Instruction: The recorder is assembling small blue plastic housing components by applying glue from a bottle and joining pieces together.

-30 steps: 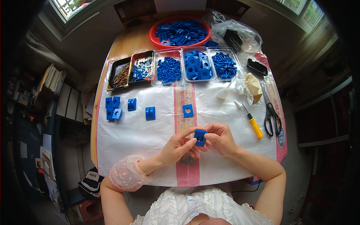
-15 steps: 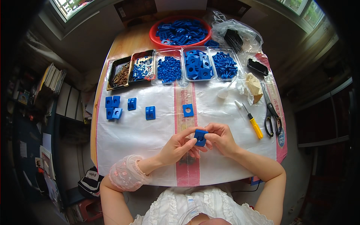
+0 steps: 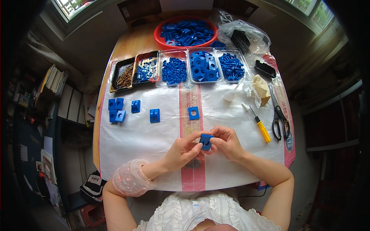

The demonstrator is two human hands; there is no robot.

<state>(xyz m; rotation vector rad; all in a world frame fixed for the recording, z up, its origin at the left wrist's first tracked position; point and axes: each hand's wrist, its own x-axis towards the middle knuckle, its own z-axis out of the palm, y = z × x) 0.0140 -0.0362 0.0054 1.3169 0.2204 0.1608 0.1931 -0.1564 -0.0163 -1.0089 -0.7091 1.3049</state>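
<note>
Head view: left hand and right hand both pinch one small blue plastic block just above the white woven table cover; a flat blue square plate with a hole lies beyond.

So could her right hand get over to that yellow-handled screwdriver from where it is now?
Probably yes. The screwdriver lies in the open on the white sheet, just beyond the right hand, with nothing between them. But that hand and the left hand both hold a blue block.
</note>
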